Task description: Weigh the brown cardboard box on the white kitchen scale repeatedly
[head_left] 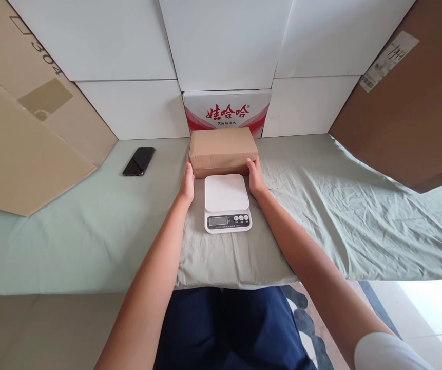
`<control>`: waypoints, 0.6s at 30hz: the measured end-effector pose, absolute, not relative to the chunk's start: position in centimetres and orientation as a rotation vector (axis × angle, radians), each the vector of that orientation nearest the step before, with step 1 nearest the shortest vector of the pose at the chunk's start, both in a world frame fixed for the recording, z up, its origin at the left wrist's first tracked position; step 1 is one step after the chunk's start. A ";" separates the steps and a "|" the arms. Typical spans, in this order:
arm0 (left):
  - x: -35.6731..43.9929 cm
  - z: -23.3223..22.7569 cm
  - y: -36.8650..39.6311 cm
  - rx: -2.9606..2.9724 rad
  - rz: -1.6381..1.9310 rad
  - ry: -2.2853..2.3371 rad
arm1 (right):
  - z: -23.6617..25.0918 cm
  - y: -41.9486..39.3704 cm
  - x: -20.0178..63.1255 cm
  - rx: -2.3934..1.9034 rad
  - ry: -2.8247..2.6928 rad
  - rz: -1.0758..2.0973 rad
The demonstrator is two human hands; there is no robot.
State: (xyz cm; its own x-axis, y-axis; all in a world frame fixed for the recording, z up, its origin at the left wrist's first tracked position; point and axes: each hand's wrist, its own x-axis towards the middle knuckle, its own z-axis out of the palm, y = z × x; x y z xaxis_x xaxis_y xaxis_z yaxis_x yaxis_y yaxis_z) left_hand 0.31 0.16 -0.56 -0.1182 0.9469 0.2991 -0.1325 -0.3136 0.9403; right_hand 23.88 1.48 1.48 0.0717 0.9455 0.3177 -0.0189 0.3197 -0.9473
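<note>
The cardboard box is plain brown and oblong, with a smooth top and a horizontal edge crossing its front face. The white scale overlaps part of its lower front, so whether the box touches the surface is hard to tell; most of the fingers are hidden too, and the scale's display shows no readable figure. The box lies between the hands: the left hand is pressed to its left end, the right hand grips its right end, thumb on the front. The scale sits between the wrists, nearer the person.
</note>
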 end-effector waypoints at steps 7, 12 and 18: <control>0.3 -0.8 0.2 1.248 1.574 0.997 | 1.7 1.4 23.9 -0.969 -1.282 0.945; 0.2 -0.9 0.0 1.253 1.571 1.041 | 1.7 1.5 23.8 -0.948 -1.295 0.956; 0.1 -0.6 0.1 1.282 1.571 1.003 | 1.9 1.4 23.9 -0.930 -1.289 0.957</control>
State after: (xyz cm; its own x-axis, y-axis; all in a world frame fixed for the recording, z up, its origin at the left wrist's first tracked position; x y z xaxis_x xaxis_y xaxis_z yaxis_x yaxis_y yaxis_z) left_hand 0.09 0.08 -0.64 -0.1116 0.9466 0.3025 -0.1235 -0.3153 0.9409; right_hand 23.88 1.39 1.92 0.0406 0.9411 0.3356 -0.0490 0.3374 -0.9401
